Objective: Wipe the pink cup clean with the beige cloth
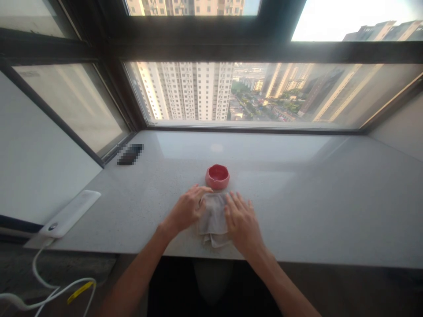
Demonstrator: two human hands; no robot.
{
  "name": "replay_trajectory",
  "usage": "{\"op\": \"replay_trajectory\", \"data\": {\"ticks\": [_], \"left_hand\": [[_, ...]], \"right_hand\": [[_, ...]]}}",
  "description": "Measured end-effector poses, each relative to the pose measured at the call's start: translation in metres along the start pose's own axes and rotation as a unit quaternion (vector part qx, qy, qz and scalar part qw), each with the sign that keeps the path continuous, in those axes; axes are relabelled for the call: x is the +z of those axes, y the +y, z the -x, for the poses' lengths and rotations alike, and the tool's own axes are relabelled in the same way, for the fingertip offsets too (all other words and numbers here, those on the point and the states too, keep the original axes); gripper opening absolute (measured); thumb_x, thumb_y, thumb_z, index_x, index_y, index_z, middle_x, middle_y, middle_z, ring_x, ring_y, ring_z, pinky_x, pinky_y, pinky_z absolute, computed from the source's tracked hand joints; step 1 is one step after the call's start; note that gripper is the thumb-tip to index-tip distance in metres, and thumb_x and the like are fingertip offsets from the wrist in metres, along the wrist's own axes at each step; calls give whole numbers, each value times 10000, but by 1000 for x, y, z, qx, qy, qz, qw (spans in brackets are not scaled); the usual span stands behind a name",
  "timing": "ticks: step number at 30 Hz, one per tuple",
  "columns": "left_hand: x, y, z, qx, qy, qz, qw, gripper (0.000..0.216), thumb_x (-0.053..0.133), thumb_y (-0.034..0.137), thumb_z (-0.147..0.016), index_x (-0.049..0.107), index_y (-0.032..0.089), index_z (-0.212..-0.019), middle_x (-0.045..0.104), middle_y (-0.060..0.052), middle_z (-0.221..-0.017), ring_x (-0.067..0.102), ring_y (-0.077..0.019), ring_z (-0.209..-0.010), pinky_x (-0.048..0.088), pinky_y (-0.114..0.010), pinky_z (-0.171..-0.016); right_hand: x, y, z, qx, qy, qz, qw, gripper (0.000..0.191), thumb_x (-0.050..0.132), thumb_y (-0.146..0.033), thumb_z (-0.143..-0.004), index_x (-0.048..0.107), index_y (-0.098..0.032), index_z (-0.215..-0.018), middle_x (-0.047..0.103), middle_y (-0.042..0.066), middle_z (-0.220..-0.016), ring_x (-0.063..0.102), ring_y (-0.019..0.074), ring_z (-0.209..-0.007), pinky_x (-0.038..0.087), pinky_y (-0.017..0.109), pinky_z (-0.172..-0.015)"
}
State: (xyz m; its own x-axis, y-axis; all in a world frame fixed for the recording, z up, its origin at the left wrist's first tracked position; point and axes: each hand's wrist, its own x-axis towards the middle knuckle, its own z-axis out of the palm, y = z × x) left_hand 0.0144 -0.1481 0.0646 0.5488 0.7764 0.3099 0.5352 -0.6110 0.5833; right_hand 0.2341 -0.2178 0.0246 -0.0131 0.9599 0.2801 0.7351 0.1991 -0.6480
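Note:
A folded whitish cloth (214,215) lies on the windowsill near its front edge, between my two hands. At its left side is my left hand (189,207), fingers stretched toward the pink bowl and thumb near the cloth. My right hand (240,220) rests flat with fingers extended over the cloth's right edge. Just beyond the cloth stands a small pink faceted bowl (217,177), upright, its inside a deeper red. The left fingertips come close to the bowl's front; whether they touch it I cannot tell.
A white power strip (71,213) lies at the sill's left end, its white cable (42,268) hanging down with a yellow tag (79,293). A dark blurred-out object (130,154) sits in the back left corner. Window panes rise behind the pale sill (317,198).

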Motion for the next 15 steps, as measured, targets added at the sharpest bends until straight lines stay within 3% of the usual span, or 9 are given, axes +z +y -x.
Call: {"op": "replay_trajectory", "data": {"ticks": [2,4,8,11,15], "left_hand": [[-11,-18,-20,-54,74,-24,995,474,423,197,-1036,636,224,-1458,706,-96,-1455,655,-243,-1376,430,-478,-1295],[-15,-43,-45,-103,101,-76,987,503,394,217,-1042,597,167,-1500,616,-123,-1575,547,-251,-1501,395,-441,-1316],[2,-92,-86,-209,24,-189,959,642,353,314,-1079,373,36,-1658,314,-186,-1784,211,-316,-1696,167,-494,-1399],[20,-112,-94,-219,-25,-234,947,671,273,364,-1101,310,57,-1697,239,-166,-1807,176,-318,-1706,91,-560,-1397],[27,-117,-90,-201,-33,-257,945,683,210,393,-1108,306,82,-1708,220,-151,-1812,188,-317,-1704,93,-582,-1391]], "right_hand": [[-20,13,-35,1,23,58,998,584,291,-408,-1132,527,-192,-1620,462,135,-1716,311,319,-1656,137,654,-1350],[-34,32,-77,14,28,120,992,616,246,-375,-1125,464,-147,-1654,401,151,-1750,281,315,-1665,170,633,-1344],[-28,74,-139,80,-19,224,971,657,222,-370,-1120,323,-99,-1710,269,166,-1803,168,350,-1691,157,677,-1326],[-10,98,-153,98,-78,265,956,686,202,-448,-1130,260,-136,-1738,226,157,-1816,140,374,-1693,110,723,-1312],[2,112,-151,92,-107,289,947,689,161,-485,-1131,250,-193,-1749,179,145,-1830,126,376,-1695,83,751,-1298]]}}
